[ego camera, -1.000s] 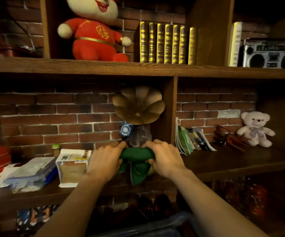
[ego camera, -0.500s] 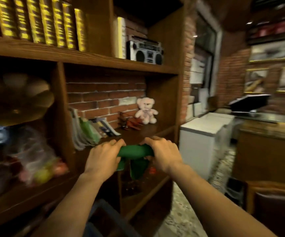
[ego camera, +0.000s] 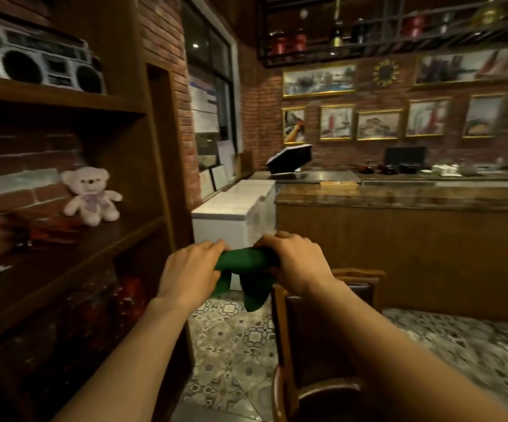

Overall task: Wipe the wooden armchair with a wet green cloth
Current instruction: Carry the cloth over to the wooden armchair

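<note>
Both forearms reach fwd from bottom edge. Wooden armchair [ego camera: 280, 345] sits lower centre, just under and partly behind R forearm; dark padded back, wood frame, top rail showing beyond R wrist. Green cloth [ego camera: 245, 263] held in air just above and to L of the chair's top rail, not touching it. Left hand [ego camera: 190, 272] curled tight around cloth's L end, fingers together, knuckles up. Right hand [ego camera: 295, 261] clamped on the R end, fingers wrapped over the top. Cloth bunched into a thick roll btwn the two fists, two loose ends hanging down below. Patterned tile floor [ego camera: 231, 339] under cloth and chair. Wooden shelf unit [ego camera: 73, 248] L of chair; teddy bear [ego camera: 89, 194] seated on its mid shelf, boombox [ego camera: 38, 60] on shelf above. White chest freezer [ego camera: 231, 214] beyond the hands, behind chair. Wood-fronted counter [ego camera: 398, 226] beyond chair to the R, w/ dark glossy top. Framed pictures [ego camera: 377, 124] on brick wall farthest back.
</note>
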The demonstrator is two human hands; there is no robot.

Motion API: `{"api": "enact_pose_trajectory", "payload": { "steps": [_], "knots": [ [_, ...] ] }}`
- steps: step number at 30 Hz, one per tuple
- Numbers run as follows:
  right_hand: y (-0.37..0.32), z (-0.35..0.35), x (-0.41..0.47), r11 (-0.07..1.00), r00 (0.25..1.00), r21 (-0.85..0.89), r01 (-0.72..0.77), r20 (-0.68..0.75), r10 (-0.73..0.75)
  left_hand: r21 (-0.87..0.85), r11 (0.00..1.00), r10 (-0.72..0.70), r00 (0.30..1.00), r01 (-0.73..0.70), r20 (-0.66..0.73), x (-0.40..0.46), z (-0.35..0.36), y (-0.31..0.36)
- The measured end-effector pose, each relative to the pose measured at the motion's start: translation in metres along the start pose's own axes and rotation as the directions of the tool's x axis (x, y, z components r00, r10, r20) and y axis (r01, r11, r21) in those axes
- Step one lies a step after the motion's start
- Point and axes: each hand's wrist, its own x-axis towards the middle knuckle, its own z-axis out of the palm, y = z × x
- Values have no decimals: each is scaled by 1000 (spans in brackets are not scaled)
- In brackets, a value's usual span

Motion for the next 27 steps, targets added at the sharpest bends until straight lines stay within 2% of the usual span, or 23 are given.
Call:
{"api": "enact_pose_trajectory", "payload": {
  "steps": [5,10,22,27],
  "knots": [
    [74,11,-6,999,999,-6,-41,-10,41,-58,998,37,999,-36,29,41,49,47],
    [119,42,-11,996,996,24,-84,31,83,-88,994,65,995,-58,79,58,100,67],
    [159,177,-12,982,966,9,-189,181,184,-195,978,117,960,-67,254,53,248,42],
    [171,253,-16,955,913,-20,-296,286,289,-287,956,164,917,-57,363,43,327,23]
  ]
}}
